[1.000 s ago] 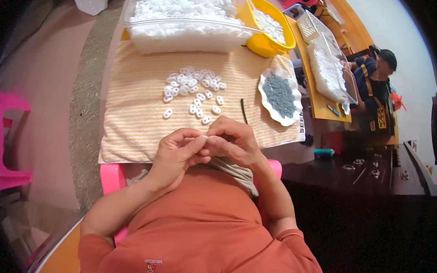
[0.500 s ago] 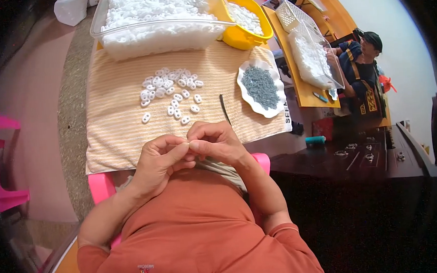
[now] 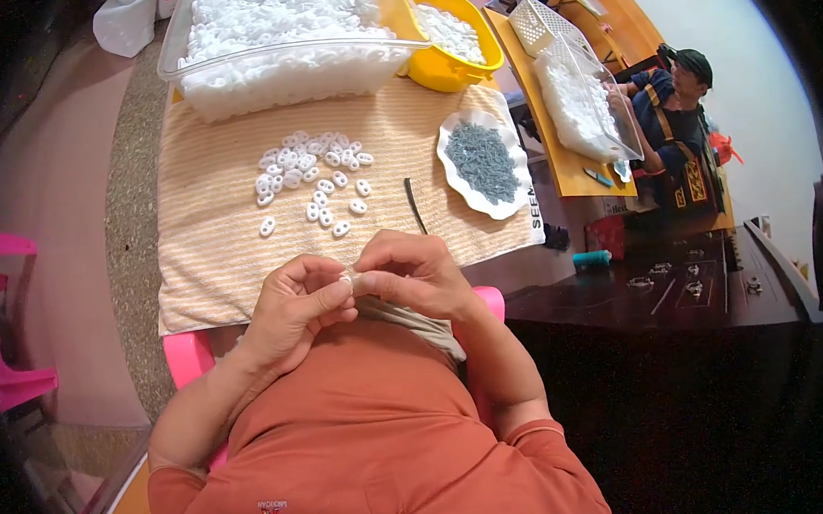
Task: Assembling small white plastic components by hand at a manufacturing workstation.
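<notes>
In front of my belly, both hands meet at the fingertips. My left hand (image 3: 296, 306) pinches a small white plastic piece (image 3: 346, 280) between thumb and forefinger; only a bit of it shows. My right hand (image 3: 419, 277) is closed too, its thumb and forefinger pressed up to the same piece, and whatever else is in that pinch is hidden. Beyond them a loose heap of white two-holed oval plastic pieces (image 3: 310, 169) lies on a striped towel (image 3: 219, 275). To its right, a white scalloped dish (image 3: 444, 154) holds many small grey-blue parts (image 3: 483, 164).
A thin black strip (image 3: 415, 206) lies on the towel. At the back stand a clear bin (image 3: 302, 52) full of white pieces and a yellow basin (image 3: 493, 59). Another person (image 3: 667, 117) sits at a table to the right. A pink stool (image 3: 10, 316) stands at left.
My fingertips have parted slightly, and the small white piece now shows between them. The whole view has shifted a little, so the towel and its things appear further left.
</notes>
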The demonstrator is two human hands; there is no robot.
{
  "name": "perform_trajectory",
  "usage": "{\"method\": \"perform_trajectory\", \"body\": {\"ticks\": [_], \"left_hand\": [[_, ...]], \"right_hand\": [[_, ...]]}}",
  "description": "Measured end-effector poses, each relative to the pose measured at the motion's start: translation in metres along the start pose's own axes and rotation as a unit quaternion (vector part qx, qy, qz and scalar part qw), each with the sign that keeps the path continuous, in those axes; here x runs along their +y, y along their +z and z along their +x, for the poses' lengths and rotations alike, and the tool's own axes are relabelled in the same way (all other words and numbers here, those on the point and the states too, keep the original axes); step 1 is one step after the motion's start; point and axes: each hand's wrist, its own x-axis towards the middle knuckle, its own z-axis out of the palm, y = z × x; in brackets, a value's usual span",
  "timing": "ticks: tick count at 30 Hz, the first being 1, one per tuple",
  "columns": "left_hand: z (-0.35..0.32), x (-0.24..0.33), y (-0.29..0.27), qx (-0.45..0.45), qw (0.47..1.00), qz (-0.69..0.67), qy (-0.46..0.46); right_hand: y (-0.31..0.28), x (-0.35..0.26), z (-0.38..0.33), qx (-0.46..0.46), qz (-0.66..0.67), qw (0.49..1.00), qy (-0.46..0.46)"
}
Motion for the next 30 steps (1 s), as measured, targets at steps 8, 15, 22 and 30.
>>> {"method": "perform_trajectory", "body": {"ticks": [8, 15, 22, 30], "left_hand": [[0.002, -0.001, 0.000, 0.019, 1.000, 0.005, -0.010], [0.002, -0.003, 0.000, 0.013, 1.000, 0.008, -0.013], [0.001, 0.000, 0.002, 0.019, 1.000, 0.011, -0.020], [0.003, 0.001, 0.003, 0.025, 0.999, 0.012, -0.019]], "right_hand": [[-0.056, -0.004, -0.029, 0.253, -0.364, 0.893, -0.082], [-0.103, -0.002, -0.052, 0.294, -0.642, 0.707, -0.040], [-0.109, -0.002, -0.056, 0.273, -0.681, 0.678, 0.044], [-0.116, 0.013, -0.055, 0.270, -0.670, 0.691, 0.020]]}}
